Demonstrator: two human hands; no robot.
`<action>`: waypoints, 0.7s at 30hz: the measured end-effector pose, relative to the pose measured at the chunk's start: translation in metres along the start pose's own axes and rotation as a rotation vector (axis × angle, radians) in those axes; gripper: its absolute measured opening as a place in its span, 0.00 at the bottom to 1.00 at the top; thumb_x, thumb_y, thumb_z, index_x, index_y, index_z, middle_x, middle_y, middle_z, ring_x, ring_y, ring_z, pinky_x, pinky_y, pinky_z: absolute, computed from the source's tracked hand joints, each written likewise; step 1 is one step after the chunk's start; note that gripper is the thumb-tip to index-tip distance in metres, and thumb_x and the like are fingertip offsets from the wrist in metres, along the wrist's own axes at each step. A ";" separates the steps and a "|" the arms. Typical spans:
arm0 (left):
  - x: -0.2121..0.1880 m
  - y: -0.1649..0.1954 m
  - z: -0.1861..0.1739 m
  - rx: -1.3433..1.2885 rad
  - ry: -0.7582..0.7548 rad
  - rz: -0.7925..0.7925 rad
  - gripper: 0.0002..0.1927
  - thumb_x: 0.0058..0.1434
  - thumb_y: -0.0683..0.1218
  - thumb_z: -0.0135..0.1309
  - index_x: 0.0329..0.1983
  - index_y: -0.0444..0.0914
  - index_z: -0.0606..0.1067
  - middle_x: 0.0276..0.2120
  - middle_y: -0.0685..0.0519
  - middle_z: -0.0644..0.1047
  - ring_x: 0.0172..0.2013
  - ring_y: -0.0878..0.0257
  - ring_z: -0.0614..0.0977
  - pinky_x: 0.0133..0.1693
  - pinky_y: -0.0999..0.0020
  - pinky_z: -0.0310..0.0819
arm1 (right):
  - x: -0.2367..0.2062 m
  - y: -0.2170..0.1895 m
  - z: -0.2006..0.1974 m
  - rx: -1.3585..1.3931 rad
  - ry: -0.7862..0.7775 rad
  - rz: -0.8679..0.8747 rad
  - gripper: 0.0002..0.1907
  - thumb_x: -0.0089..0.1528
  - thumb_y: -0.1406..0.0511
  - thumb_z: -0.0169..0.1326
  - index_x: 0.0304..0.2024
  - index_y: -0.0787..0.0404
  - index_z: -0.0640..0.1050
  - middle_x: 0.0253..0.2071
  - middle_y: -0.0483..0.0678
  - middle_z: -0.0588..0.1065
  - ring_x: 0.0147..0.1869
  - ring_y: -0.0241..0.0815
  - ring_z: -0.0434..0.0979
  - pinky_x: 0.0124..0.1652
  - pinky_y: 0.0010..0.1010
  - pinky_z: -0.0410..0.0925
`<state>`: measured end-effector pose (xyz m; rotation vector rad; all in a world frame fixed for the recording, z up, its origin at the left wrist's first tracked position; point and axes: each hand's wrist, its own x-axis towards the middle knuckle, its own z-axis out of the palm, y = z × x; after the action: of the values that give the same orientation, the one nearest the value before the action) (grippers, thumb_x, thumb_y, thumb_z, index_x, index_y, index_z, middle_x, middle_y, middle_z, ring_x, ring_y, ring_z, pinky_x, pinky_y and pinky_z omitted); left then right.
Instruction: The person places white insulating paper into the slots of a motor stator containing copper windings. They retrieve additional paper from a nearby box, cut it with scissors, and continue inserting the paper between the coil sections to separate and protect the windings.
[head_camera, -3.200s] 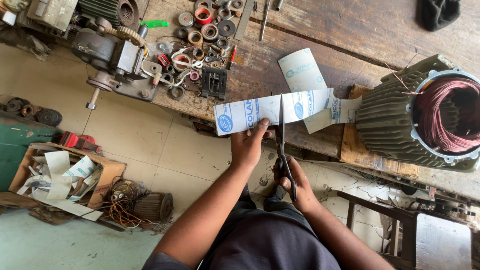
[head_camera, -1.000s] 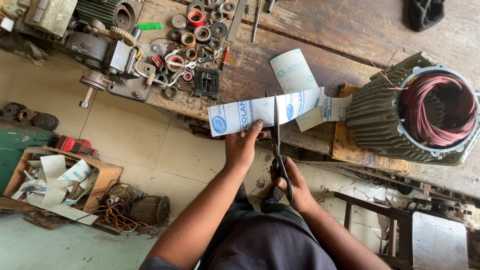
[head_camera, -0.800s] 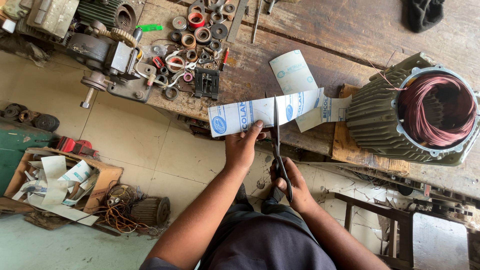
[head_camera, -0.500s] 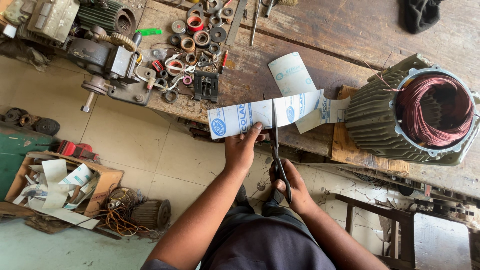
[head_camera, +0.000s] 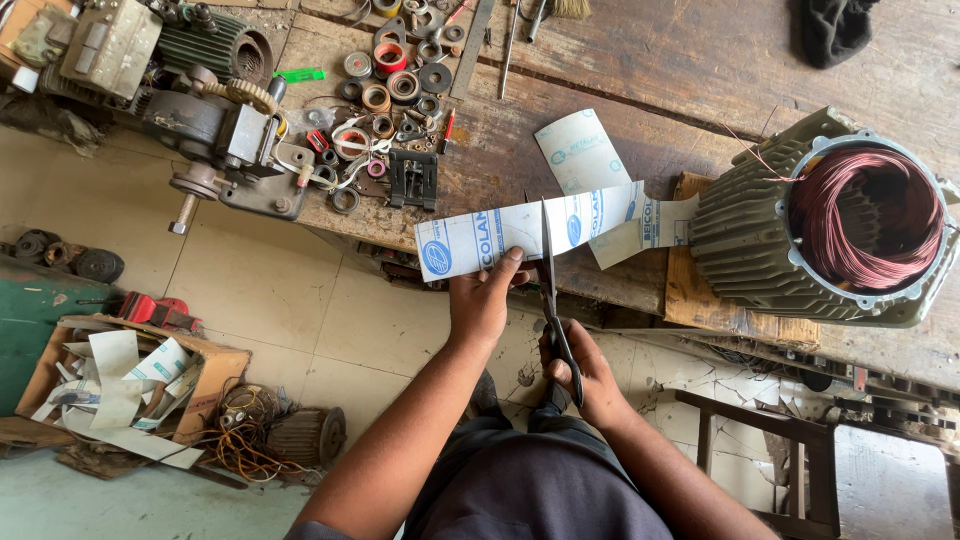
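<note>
paper (head_camera: 480, 238) strip, white with blue print, hangs in the air just off the bench (head_camera: 700, 80) edge, its long axis running left to right. scissors (head_camera: 552, 295) stand across it, blades pointing away from the body and biting in near its middle. left hand (head_camera: 483, 300) pinches the strip's lower edge just left of the blades; right hand (head_camera: 585, 375) is closed through the handles, below and nearer the body. strip's right end runs toward the motor (head_camera: 830, 225) with copper windings. small parts (head_camera: 395, 90) lie far left on the bench.
</note>
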<state>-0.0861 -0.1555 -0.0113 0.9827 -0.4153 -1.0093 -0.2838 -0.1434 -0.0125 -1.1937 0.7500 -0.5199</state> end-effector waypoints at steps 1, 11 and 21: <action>0.000 0.001 -0.001 0.011 0.004 -0.011 0.12 0.67 0.45 0.60 0.47 0.33 0.76 0.39 0.50 0.81 0.37 0.64 0.84 0.39 0.68 0.82 | 0.000 0.000 0.000 0.005 -0.002 -0.004 0.40 0.54 0.41 0.65 0.52 0.64 0.70 0.37 0.44 0.68 0.39 0.35 0.67 0.39 0.28 0.65; 0.003 0.004 -0.001 0.028 0.005 -0.005 0.13 0.66 0.45 0.59 0.48 0.32 0.76 0.39 0.50 0.81 0.36 0.64 0.84 0.39 0.68 0.83 | 0.003 -0.001 -0.001 0.020 -0.012 -0.013 0.40 0.54 0.42 0.66 0.51 0.64 0.70 0.37 0.44 0.69 0.39 0.34 0.67 0.39 0.28 0.65; 0.004 0.004 0.002 0.035 0.007 -0.022 0.12 0.66 0.46 0.59 0.47 0.33 0.76 0.39 0.51 0.81 0.36 0.64 0.84 0.39 0.68 0.82 | 0.003 -0.002 -0.003 0.020 -0.002 -0.019 0.40 0.55 0.43 0.66 0.53 0.65 0.70 0.37 0.44 0.69 0.38 0.34 0.66 0.39 0.27 0.64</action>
<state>-0.0834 -0.1594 -0.0076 1.0244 -0.4182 -1.0211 -0.2842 -0.1487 -0.0120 -1.1836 0.7303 -0.5405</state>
